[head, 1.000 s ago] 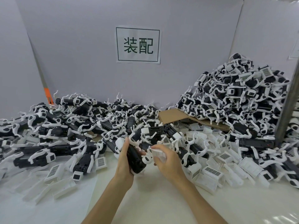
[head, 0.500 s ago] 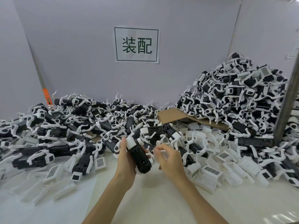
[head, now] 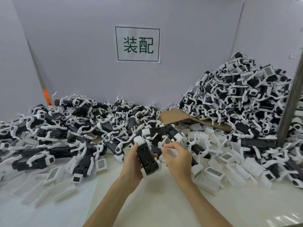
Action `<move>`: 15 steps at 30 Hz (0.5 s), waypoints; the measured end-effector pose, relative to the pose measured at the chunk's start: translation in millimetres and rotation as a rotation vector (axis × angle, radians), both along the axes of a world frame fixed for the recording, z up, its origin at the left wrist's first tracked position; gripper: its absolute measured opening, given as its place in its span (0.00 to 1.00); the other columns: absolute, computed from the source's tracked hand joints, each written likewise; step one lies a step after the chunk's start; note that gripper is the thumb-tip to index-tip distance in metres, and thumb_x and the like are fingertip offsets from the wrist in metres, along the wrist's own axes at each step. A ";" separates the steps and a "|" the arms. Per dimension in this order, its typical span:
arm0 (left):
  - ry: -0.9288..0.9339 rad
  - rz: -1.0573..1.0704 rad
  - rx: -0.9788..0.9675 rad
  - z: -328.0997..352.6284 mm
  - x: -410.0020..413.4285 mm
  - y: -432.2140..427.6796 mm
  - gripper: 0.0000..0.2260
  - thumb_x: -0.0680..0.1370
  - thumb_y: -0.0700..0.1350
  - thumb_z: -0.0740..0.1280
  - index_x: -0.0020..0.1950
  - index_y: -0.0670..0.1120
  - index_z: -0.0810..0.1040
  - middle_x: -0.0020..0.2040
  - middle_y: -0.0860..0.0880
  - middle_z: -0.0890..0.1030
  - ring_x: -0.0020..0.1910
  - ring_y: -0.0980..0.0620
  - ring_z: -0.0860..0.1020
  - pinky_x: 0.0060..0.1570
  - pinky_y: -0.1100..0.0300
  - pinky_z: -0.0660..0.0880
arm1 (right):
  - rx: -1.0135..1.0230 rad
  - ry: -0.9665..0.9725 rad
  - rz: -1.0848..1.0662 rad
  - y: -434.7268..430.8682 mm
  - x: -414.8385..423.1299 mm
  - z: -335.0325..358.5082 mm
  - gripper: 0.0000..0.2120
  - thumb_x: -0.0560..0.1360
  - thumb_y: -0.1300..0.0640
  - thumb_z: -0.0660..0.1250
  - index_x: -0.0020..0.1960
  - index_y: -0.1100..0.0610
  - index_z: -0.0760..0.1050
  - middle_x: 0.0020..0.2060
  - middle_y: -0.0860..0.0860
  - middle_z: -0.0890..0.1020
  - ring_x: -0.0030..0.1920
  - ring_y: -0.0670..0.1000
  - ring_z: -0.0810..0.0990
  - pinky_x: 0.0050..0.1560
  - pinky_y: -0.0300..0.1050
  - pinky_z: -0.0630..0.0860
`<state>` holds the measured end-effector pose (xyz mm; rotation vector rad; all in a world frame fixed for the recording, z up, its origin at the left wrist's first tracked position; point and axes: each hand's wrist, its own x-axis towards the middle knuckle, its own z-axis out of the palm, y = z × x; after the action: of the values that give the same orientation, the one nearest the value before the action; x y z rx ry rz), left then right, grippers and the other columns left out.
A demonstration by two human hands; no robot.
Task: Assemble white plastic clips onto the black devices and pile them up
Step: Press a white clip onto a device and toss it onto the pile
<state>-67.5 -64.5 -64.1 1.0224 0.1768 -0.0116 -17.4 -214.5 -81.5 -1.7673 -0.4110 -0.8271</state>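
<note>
Rotated compartment-up now, the black device [head: 147, 158] sits in the left hand [head: 132, 164], fingers curled round it, above the table [head: 246, 207]. The right hand [head: 179, 161] pinches a white clip [head: 170, 149] just beside it. This looks like the fitting step: next, line up and press.

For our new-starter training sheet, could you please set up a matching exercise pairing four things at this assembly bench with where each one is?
Things: 1 black device; 2 white plastic clip; 3 cardboard sheet; 4 paper sign.
Places: A on the back wall; B pinched by the right hand; C gripped by the left hand; D partly under the tall heap.
Pairs: 1-C, 2-B, 3-D, 4-A.
</note>
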 end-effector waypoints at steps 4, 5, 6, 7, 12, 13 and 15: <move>0.029 -0.067 -0.059 -0.9 0.3 2.2 0.25 0.81 0.59 0.62 0.67 0.40 0.76 0.58 0.34 0.83 0.62 0.31 0.79 0.53 0.45 0.81 | 0.026 -0.003 0.007 -1.1 -1.0 1.6 0.07 0.72 0.63 0.74 0.39 0.52 0.82 0.38 0.38 0.83 0.42 0.39 0.81 0.43 0.27 0.72; 0.034 -0.085 -0.070 -0.9 0.3 2.6 0.24 0.81 0.57 0.63 0.66 0.40 0.76 0.58 0.34 0.83 0.61 0.31 0.80 0.52 0.45 0.81 | 0.032 0.012 0.016 -1.1 -1.2 2.0 0.07 0.72 0.64 0.74 0.39 0.53 0.82 0.37 0.38 0.83 0.42 0.39 0.81 0.44 0.27 0.72; 0.039 -0.099 -0.074 -0.8 0.1 2.7 0.22 0.80 0.56 0.64 0.66 0.40 0.76 0.57 0.34 0.83 0.58 0.32 0.81 0.51 0.45 0.82 | 0.040 0.027 0.033 -1.0 -1.2 2.4 0.08 0.72 0.64 0.73 0.39 0.53 0.82 0.37 0.39 0.83 0.43 0.39 0.81 0.45 0.27 0.71; 0.044 -0.113 -0.078 -1.0 -0.1 2.7 0.21 0.81 0.55 0.64 0.65 0.41 0.76 0.57 0.34 0.83 0.55 0.33 0.82 0.50 0.45 0.82 | 0.047 0.038 0.050 -0.7 -1.5 3.1 0.08 0.72 0.65 0.73 0.39 0.53 0.82 0.37 0.39 0.83 0.43 0.39 0.81 0.45 0.26 0.71; 0.049 -0.164 -0.055 -3.4 -1.6 1.9 0.19 0.74 0.51 0.69 0.60 0.41 0.80 0.54 0.35 0.84 0.49 0.35 0.84 0.45 0.47 0.84 | 0.022 0.049 0.104 -0.3 -3.1 4.7 0.10 0.72 0.66 0.73 0.37 0.53 0.81 0.36 0.40 0.83 0.43 0.39 0.81 0.46 0.26 0.70; 0.057 -0.166 -0.050 -3.7 -1.6 1.7 0.19 0.72 0.50 0.71 0.58 0.40 0.81 0.52 0.35 0.85 0.48 0.36 0.85 0.43 0.48 0.84 | 0.023 0.052 0.106 -0.3 -3.2 4.8 0.09 0.72 0.67 0.73 0.38 0.54 0.82 0.36 0.41 0.84 0.43 0.39 0.81 0.47 0.26 0.71; 0.086 -0.159 -0.043 -3.5 -1.9 1.5 0.20 0.68 0.48 0.73 0.56 0.39 0.81 0.51 0.36 0.85 0.46 0.37 0.85 0.39 0.51 0.83 | 0.046 0.046 0.105 0.0 -3.6 5.5 0.08 0.72 0.67 0.74 0.38 0.56 0.82 0.35 0.42 0.84 0.43 0.39 0.82 0.47 0.27 0.71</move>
<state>-69.4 -63.0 -67.6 0.9911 0.1729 -0.2035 -21.0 -214.5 -76.0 -1.7038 -0.4465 -0.7150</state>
